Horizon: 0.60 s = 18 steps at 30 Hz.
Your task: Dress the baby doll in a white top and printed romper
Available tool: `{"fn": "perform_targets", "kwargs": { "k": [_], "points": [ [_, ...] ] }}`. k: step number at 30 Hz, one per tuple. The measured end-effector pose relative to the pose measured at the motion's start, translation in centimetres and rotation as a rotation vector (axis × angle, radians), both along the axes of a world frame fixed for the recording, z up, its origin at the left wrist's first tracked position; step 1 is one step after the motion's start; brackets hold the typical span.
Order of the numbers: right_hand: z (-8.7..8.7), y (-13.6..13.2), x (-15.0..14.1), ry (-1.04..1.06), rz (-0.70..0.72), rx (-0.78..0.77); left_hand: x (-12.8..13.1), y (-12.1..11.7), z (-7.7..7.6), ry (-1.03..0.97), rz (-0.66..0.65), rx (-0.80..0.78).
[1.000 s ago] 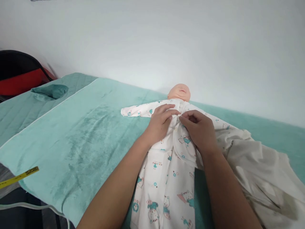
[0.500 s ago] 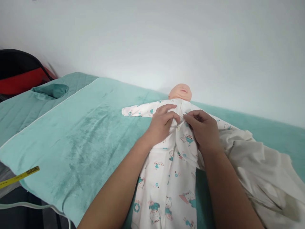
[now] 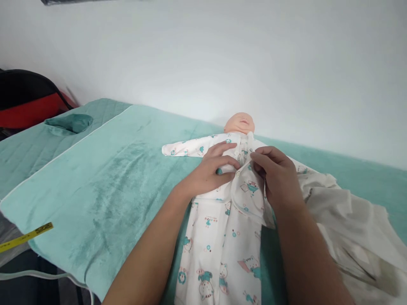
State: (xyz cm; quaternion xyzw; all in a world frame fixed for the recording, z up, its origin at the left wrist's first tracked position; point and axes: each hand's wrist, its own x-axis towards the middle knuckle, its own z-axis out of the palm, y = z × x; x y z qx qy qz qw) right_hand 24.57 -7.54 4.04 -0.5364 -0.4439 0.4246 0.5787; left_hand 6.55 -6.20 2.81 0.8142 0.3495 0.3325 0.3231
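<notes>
A baby doll (image 3: 239,123) lies face up on the green bed cover, its head near the wall. It wears a white baby shirt (image 3: 249,186) with printed animals, and matching baby trousers (image 3: 208,254) stretch below. Between thumb and fingers of my right hand (image 3: 278,173) is the shirt's front edge, lifted a little off the chest. My left hand (image 3: 218,167) rests on the opposite side of the chest, fingers spread. A small button (image 3: 238,173) shows on the front edge between the hands. Above it the shirt front gapes, with printed cloth beneath.
Crumpled white cloth (image 3: 359,228) lies at the right, against the sleeve. The green cover (image 3: 121,190) spreads left to a quilted mat (image 3: 19,161). A yellow strip (image 3: 27,237) and white cable (image 3: 41,275) are lower left; a red and black object (image 3: 32,101) stands behind.
My right hand has drawn the shirt edge slightly right, widening the gap at the chest. My left fingers, earlier close to the right fingertips, are now apart from them and more spread.
</notes>
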Motion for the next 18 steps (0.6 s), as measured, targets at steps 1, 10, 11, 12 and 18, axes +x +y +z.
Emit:
{"fn": "perform_targets", "kwargs": {
  "k": [1,10,11,12,18],
  "points": [
    [0.1,-0.1,0.0,-0.026,0.004,-0.003,-0.1,0.0,0.0,0.011,-0.014,0.003],
    [2.9,-2.0,0.0,-0.626,0.130,-0.111,-0.4,0.3,-0.4,-0.091,-0.027,-0.028],
    [3.2,-2.2,-0.1,-0.714,0.198,-0.129,-0.4,0.3,-0.4,-0.101,-0.023,-0.041],
    [3.4,-2.4,-0.2,-0.799,0.252,-0.139,-0.4,0.3,-0.3,-0.108,-0.020,-0.051],
    [3.2,-2.9,-1.2,-1.172,0.258,-0.110,-0.3,0.1,-0.2,-0.126,0.006,-0.079]
  ]
}}
